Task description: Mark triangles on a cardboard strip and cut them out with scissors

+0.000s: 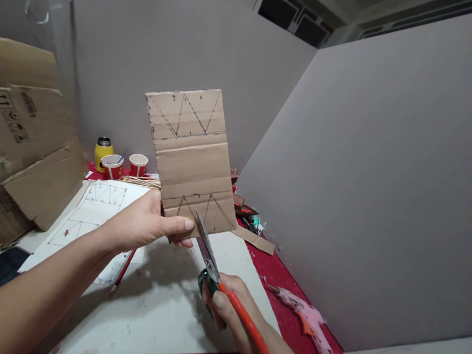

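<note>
A rectangular piece of cardboard (192, 166) with zigzag lines drawn along its top and bottom bands is held up above the table. My left hand (155, 222) grips its lower left corner, thumb across the front and fingers behind. In my right hand (235, 309) is a pair of scissors (210, 256) with one orange and one green handle. The blades point up and lie over the card's bottom edge, between the drawn lines, close to my left thumb. How far the cut goes into the card I cannot tell.
Drawn sheets (105, 192) and a red pencil (124, 271) lie left of centre on a white board (161, 323). A pink glue gun (310, 322) rests at right. Behind stand a yellow bottle (104, 149) and paper cups (138, 163). Cardboard boxes (25, 124) fill the left side.
</note>
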A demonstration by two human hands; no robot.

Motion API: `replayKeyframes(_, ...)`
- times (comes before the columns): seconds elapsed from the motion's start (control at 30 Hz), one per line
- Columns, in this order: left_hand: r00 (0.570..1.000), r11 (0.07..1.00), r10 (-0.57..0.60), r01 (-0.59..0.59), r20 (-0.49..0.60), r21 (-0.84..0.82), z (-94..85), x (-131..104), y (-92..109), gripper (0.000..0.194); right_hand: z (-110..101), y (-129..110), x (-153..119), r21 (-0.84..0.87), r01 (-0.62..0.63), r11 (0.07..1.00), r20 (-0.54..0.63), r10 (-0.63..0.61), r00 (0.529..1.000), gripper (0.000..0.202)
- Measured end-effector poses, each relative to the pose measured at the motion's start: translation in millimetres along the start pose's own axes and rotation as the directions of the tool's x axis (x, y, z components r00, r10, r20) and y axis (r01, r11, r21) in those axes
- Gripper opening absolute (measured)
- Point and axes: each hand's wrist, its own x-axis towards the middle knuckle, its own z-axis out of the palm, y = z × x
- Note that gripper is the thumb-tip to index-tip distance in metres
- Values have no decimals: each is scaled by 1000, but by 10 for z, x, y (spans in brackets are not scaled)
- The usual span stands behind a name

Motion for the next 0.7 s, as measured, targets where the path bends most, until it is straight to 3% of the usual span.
replayKeyframes(0.47,998,996,-49,52,-45,68,-68,0,-15,21,-68,-52,4,-64,-39,997,6,39,999,56)
replayKeyframes(0.7,1000,999,13,-12,12,-52,-77,-10,-31,11,-67,-14,17,-53,-2,999,24,3,1000,57)
